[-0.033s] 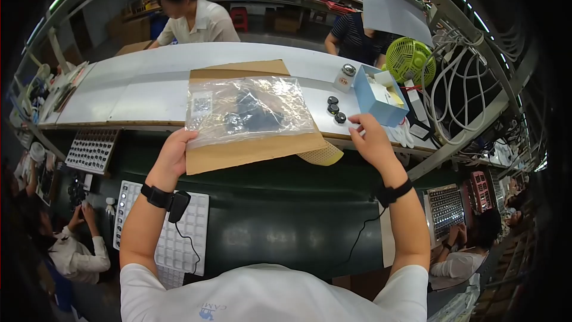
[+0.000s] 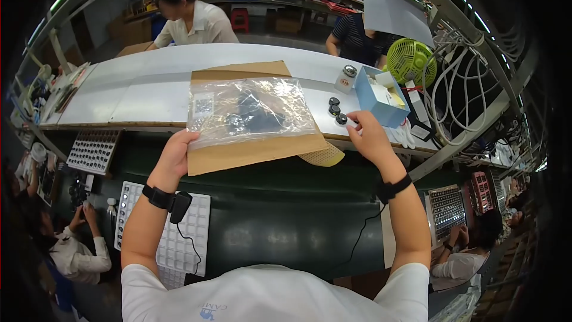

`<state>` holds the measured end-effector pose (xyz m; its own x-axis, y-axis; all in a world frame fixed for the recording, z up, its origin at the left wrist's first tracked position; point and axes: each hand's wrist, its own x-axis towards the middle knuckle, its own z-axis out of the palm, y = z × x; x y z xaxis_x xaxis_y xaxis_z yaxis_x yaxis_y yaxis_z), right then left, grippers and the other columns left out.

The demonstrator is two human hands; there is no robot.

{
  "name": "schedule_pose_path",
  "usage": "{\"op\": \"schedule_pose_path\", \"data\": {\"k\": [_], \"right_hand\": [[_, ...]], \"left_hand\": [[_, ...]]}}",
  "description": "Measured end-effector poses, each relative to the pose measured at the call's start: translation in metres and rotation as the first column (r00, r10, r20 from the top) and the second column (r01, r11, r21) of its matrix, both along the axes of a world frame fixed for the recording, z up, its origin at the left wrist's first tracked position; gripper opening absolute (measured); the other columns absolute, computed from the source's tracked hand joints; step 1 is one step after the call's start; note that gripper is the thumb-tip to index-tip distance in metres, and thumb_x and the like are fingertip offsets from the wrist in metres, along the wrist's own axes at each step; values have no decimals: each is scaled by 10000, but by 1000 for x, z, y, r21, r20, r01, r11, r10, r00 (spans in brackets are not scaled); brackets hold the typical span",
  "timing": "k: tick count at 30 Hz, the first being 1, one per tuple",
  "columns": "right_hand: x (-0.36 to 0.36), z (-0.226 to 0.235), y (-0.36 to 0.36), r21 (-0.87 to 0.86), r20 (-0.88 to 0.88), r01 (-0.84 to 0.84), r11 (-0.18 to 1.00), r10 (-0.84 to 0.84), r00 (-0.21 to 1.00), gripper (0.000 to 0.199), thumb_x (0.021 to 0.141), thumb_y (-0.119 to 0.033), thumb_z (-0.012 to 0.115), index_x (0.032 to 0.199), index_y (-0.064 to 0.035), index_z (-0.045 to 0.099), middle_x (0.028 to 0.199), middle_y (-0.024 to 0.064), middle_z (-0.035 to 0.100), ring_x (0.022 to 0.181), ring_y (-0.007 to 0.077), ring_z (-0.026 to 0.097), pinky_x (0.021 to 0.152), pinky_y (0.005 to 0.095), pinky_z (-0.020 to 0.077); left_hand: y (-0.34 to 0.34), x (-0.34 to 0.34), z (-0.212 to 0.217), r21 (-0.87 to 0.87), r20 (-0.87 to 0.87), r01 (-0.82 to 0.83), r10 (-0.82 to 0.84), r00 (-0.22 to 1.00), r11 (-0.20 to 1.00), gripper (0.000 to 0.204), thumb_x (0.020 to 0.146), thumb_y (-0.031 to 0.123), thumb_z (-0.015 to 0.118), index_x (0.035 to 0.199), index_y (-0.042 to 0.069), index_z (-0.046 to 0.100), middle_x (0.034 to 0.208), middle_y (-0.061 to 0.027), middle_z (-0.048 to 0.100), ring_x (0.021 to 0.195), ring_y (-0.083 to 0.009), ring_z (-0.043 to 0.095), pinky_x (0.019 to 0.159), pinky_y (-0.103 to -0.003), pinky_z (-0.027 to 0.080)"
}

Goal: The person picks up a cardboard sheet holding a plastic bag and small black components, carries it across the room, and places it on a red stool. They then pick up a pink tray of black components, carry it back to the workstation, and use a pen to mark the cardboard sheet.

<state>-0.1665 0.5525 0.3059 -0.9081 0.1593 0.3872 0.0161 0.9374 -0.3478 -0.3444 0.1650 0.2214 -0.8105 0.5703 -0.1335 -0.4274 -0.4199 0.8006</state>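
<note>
My left hand [image 2: 179, 150] is closed on the left edge of a piece of brown cardboard [image 2: 256, 155]. On that cardboard lies a clear plastic bag [image 2: 217, 125] with a white printed label and something dark inside. My right hand [image 2: 370, 137] is by several small round black parts [image 2: 334, 109] on the white shelf, its thumb and forefinger apart. The forefinger is right beside the nearest black part [image 2: 341, 118]; whether they touch I cannot tell.
A light blue box [image 2: 381, 104], a clear bottle with a metal top [image 2: 345, 77] and a green fan [image 2: 411, 62] stand beyond my right hand. White trays [image 2: 190, 226] lie on the dark green bench [image 2: 268, 220]. Across the shelf sits a person in a white shirt [image 2: 205, 24].
My right hand has shifted slightly toward the nearest black part. My left hand keeps its hold on the cardboard.
</note>
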Motion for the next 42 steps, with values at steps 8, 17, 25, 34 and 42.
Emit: {"op": "schedule_pose_path", "data": {"k": [8,17,25,34,42], "right_hand": [[-72,-8,-5,386,202,283,878,-380,903,464,874,-409,512,1115,-13,511,1075,212,519,956,369,560,791,440,467],[-96,-22,-4,396,211,235,888,-337,918,381,881,-358,504,1064,-25,532,1045,200,508,916,370,565,763,440,487],[-92,-15,7,304,181,102,947,-163,970,256,883,-264,507,1099,-128,527,1029,163,516,906,376,556,764,442,461],[-131,32,-20,234,166,-266,935,231,959,246,896,-246,494,1117,-143,531,1016,120,521,895,331,562,758,400,466],[-179,15,-66,265,372,-548,793,440,817,242,907,-218,481,1136,-156,530,1026,104,515,910,306,553,785,373,454]], "left_hand": [[0,5,-6,35,14,13,-14,1000,999,316,857,48,440,1145,-76,478,1093,-179,578,976,-267,590,868,-372,484],[-1,8,0,72,34,12,-14,999,997,325,851,35,427,1154,-76,470,1100,-173,573,969,-261,590,864,-367,484],[-3,10,2,47,45,17,-19,999,999,318,849,21,419,1146,-78,475,1084,-164,575,969,-255,593,859,-371,488],[-19,15,14,-14,-5,90,-90,996,996,307,849,9,404,1131,-74,495,1073,-162,585,949,-235,607,826,-348,505],[-39,15,3,-29,-56,124,-126,990,992,349,836,17,429,1168,-79,478,1100,-164,584,959,-221,604,828,-324,496]]}}
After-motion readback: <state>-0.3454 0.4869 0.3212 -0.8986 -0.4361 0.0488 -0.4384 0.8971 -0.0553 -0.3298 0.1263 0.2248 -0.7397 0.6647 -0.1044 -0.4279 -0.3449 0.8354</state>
